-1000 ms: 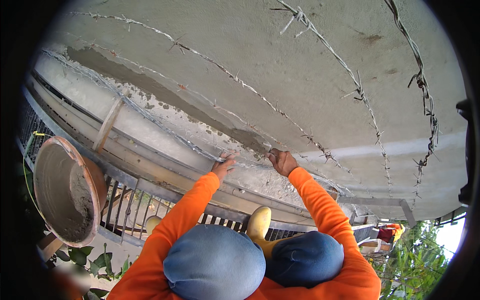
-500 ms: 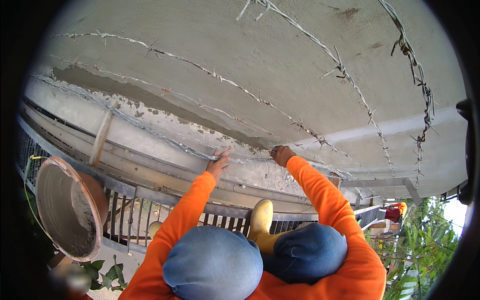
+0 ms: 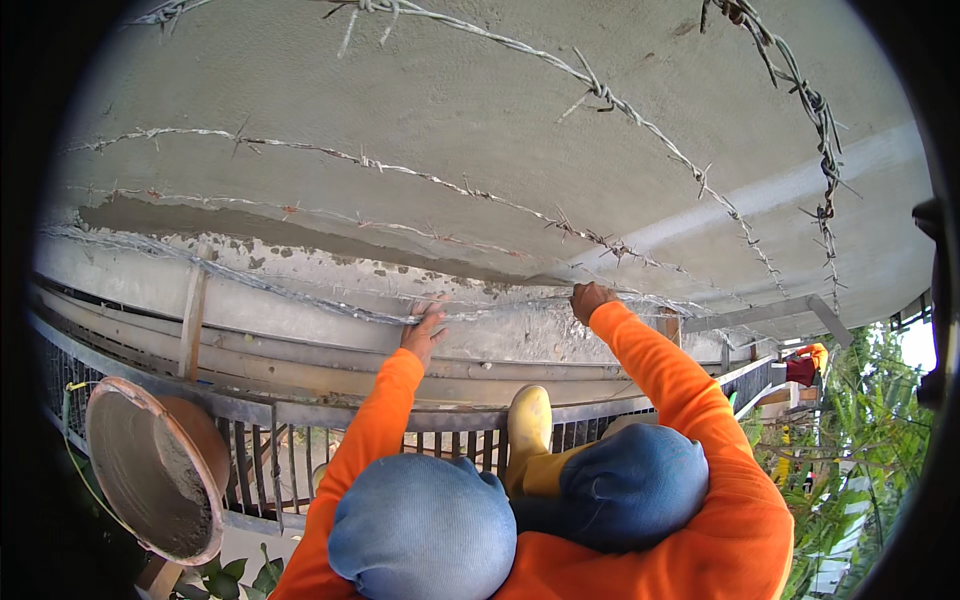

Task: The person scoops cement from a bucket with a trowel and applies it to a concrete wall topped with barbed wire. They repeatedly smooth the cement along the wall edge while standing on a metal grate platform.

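My left hand (image 3: 425,335) rests against a bundle of pale wire strands (image 3: 350,311) at the foot of the grey wall (image 3: 480,90), its fingers stretched out. To its right, my right hand (image 3: 592,302) is closed at the lower end of a dark, wet mortar band (image 3: 300,235). Whatever it grips is mostly hidden by the hand; a thin dark edge shows beside the fingers. Below the band runs a rough, pale strip (image 3: 540,330) with scattered mortar spots. Several barbed wires (image 3: 480,190) stretch between me and the wall.
A round bucket (image 3: 150,470) with wet mortar inside hangs or stands at the lower left by a dark metal railing (image 3: 250,450). A wooden post (image 3: 192,315) and a metal bracket (image 3: 760,313) cross the wall's foot. Another person (image 3: 805,365) is far right, near green plants (image 3: 860,450).
The view has shifted, so the barbed wires sit lower and further left. My right hand has moved a little to the right, away from the left one, which stays at the wire bundle.
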Demonstrator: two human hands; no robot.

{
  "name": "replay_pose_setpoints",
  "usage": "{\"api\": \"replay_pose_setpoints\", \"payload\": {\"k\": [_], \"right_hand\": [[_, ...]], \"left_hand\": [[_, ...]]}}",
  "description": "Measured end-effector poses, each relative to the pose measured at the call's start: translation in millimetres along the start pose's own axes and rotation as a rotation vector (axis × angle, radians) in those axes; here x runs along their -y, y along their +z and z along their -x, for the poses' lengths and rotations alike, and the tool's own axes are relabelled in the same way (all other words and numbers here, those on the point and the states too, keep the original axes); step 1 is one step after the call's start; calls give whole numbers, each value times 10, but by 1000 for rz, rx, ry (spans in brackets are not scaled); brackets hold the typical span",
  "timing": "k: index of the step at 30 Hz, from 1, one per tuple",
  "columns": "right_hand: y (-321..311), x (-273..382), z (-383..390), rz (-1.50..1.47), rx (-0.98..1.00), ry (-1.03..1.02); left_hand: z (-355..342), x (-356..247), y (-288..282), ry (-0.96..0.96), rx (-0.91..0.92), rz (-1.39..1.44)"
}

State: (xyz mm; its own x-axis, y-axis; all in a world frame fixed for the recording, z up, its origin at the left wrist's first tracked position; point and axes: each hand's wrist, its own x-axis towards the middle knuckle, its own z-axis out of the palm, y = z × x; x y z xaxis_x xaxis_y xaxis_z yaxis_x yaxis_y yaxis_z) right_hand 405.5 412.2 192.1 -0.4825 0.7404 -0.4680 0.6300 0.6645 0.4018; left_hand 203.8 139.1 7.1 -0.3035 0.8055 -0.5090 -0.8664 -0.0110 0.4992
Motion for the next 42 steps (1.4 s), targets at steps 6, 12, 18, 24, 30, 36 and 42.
{"api": "replay_pose_setpoints", "payload": {"k": [6, 12, 18, 24, 30, 36, 42], "right_hand": [[-33, -102, 322, 49, -50, -61], [-320, 332, 184, 17, -147, -169], [-561, 612, 293, -55, -198, -240], [-758, 928, 338, -122, -201, -249], [-914, 1054, 482, -193, -192, -224], [-839, 970, 686, -320, -309, -364], [-163, 693, 1474, -745, -192, -139]], "left_hand": [[-52, 6, 3, 19, -23, 47], [-14, -46, 47, 31, -25, 22], [25, -84, 70, 23, -9, 12], [33, -57, 45, 21, -16, 24], [-20, -47, 55, 24, -21, 48], [-138, -75, 49, 17, -51, 27], [-322, -213, 162, -3, -207, 129]]}}
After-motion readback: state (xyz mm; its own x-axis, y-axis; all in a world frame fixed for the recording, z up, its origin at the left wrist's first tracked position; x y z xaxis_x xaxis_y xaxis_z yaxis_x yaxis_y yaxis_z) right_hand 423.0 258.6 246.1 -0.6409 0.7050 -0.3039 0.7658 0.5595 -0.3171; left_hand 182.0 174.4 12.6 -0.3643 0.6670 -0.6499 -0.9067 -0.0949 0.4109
